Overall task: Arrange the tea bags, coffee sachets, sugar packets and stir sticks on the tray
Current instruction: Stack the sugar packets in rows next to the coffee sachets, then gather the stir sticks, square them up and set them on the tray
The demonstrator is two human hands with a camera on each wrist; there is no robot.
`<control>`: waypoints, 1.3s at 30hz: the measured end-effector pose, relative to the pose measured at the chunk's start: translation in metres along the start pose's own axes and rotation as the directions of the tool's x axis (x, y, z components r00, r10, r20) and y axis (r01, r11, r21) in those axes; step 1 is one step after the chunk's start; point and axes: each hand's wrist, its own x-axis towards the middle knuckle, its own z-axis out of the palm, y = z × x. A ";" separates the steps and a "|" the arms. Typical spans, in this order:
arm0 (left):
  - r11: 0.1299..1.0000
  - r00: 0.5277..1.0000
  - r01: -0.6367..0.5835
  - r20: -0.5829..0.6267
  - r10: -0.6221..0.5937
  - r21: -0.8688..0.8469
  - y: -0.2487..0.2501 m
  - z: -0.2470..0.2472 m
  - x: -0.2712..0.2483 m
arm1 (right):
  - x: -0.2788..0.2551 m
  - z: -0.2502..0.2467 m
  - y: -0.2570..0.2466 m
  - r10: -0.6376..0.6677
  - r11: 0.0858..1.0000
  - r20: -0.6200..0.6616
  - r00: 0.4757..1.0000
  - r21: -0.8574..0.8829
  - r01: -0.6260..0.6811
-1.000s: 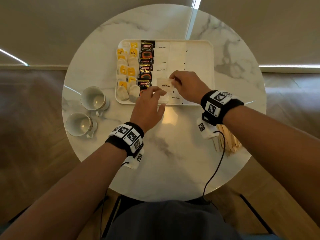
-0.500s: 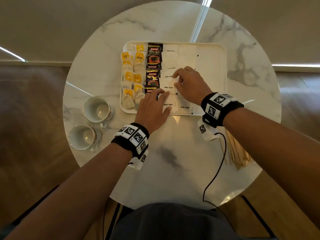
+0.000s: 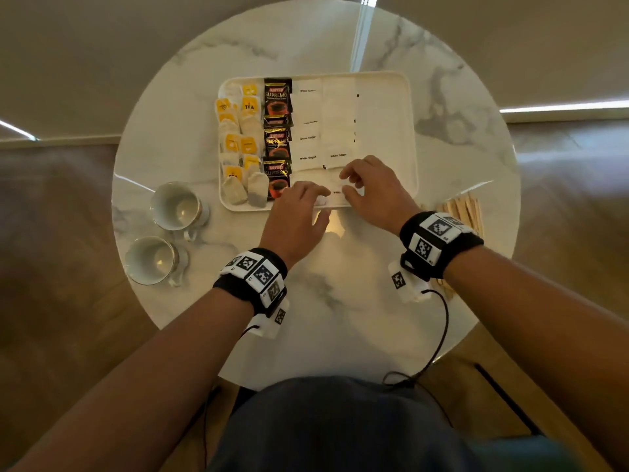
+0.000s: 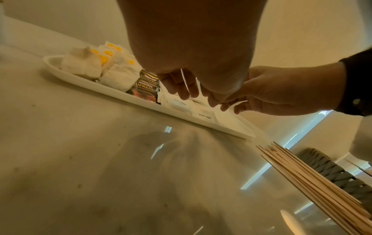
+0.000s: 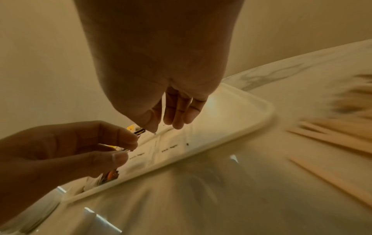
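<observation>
The white tray (image 3: 413, 137) holds tea bags (image 3: 238, 144) at its left, then black coffee sachets (image 3: 277, 141), then two columns of white sugar packets (image 3: 308, 137). My left hand (image 3: 316, 195) hovers at the tray's near edge, its loosely bent fingers touching the nearest sugar packets (image 4: 181, 105). Just to its right, my right hand (image 3: 347, 182) has its fingertips down on a packet (image 3: 337, 192) of the second column. Neither hand lifts anything. The wooden stir sticks (image 3: 464, 212) lie on the table to the right of the tray, partly hidden by my right wrist.
Two empty white cups (image 3: 177, 206) (image 3: 151, 260) stand on the round marble table (image 3: 340, 318) left of the tray. The tray's right third (image 3: 384, 114) is bare. A cable hangs from my right wrist over the table's near edge.
Both hands have drawn back from the middle sugar rows to the row at the tray's near edge. The packet my right hand held a second ago now lies in the tray.
</observation>
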 end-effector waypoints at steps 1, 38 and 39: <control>1.000 1.000 -0.001 0.013 0.001 -0.028 0.005 0.004 -0.005 | -0.011 -0.002 0.004 0.015 1.000 0.002 1.000 -0.003 -0.015; 0.973 0.916 0.220 0.357 -0.182 -0.070 0.156 0.111 0.012 | -0.140 -0.085 0.135 0.519 0.832 -0.239 0.821 -0.078 -0.549; 0.972 0.915 0.224 0.359 -0.186 -0.068 0.157 0.112 0.013 | -0.140 -0.085 0.135 0.529 0.828 -0.216 0.821 -0.084 -0.555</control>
